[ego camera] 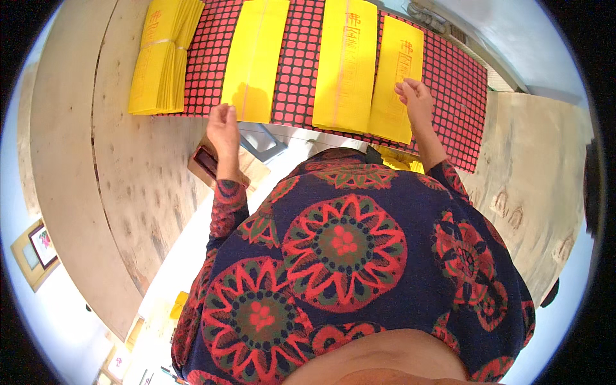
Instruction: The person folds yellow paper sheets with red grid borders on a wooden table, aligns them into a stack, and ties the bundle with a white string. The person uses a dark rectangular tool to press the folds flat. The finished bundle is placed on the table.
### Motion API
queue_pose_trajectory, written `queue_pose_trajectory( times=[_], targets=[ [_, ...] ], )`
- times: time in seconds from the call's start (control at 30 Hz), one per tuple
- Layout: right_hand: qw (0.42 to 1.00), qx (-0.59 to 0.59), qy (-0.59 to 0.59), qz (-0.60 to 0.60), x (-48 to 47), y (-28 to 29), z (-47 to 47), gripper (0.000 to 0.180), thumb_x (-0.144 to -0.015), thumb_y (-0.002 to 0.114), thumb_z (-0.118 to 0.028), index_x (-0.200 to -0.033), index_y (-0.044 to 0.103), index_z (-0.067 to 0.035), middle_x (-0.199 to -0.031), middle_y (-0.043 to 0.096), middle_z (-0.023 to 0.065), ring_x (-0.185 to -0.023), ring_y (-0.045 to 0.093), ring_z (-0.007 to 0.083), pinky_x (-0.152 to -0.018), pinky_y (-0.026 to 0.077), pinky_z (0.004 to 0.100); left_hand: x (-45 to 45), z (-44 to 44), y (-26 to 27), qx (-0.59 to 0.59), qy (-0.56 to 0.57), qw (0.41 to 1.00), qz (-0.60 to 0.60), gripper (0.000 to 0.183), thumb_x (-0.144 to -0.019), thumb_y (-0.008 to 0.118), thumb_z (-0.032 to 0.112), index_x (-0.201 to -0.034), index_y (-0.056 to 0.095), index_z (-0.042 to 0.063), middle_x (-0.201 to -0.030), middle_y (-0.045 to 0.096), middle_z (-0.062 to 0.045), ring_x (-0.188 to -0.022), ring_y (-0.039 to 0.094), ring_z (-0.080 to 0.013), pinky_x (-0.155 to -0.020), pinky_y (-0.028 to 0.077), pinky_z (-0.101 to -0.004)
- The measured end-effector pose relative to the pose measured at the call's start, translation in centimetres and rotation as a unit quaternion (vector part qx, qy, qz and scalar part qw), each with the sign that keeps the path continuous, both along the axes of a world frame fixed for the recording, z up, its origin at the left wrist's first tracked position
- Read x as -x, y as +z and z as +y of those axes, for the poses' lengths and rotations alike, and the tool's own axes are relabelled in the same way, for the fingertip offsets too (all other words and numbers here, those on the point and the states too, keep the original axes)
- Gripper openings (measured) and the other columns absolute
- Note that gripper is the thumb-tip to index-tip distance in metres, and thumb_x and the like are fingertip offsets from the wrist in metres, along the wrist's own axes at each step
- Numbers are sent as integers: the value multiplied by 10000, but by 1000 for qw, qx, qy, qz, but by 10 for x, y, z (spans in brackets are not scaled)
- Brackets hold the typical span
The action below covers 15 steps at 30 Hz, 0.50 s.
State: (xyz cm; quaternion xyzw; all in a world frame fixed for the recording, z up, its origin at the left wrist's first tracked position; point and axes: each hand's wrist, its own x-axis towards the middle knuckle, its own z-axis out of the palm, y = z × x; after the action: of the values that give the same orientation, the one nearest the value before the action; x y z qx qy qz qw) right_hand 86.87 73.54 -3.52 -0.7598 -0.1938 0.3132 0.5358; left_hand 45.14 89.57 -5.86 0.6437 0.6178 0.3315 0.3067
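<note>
My left hand (224, 126) is raised at the near edge of the table, by the lower left corner of a yellow paper strip (255, 57) with a thin line down its middle; whether it touches the paper I cannot tell. Over the rightmost yellow paper (392, 106), which bears red printed characters, is my right hand (416, 98), fingers bent and thumb close to them; a grip on the paper cannot be made out. Between them lies a yellow printed paper stack (344, 72), its right side beside the rightmost paper. A tied bundle of folded yellow papers (161, 62) rests at the left.
The papers lie on a red and black checked cloth (298, 62) over a wooden table (139, 168). Below the near edge are a brown box (207, 161), a grey frame-like object (262, 142) and more yellow paper (402, 162). A framed picture (43, 245) is at the far left.
</note>
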Motion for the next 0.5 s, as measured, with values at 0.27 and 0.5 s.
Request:
queue_pose_trajectory(
  times=[0.27,0.5],
  targets=[
    [976,-64,190,79,76,24,45,270,-920,616,-189,-1100,586,10,-952,684,93,-856,677,160,-701,529,274,20,84,-13,85,-49,978,185,475,-825,658,389,-1119,657,17,-1035,707,-150,-979,673,-267,-848,502,-356],
    [945,119,289,91,157,-11,145,324,-854,674,-257,-1053,636,-4,-957,668,119,-865,663,184,-739,519,302,3,115,-31,132,-74,954,257,518,-748,655,502,-991,692,46,-944,714,-138,-921,675,-301,-809,511,-408]
  ],
)
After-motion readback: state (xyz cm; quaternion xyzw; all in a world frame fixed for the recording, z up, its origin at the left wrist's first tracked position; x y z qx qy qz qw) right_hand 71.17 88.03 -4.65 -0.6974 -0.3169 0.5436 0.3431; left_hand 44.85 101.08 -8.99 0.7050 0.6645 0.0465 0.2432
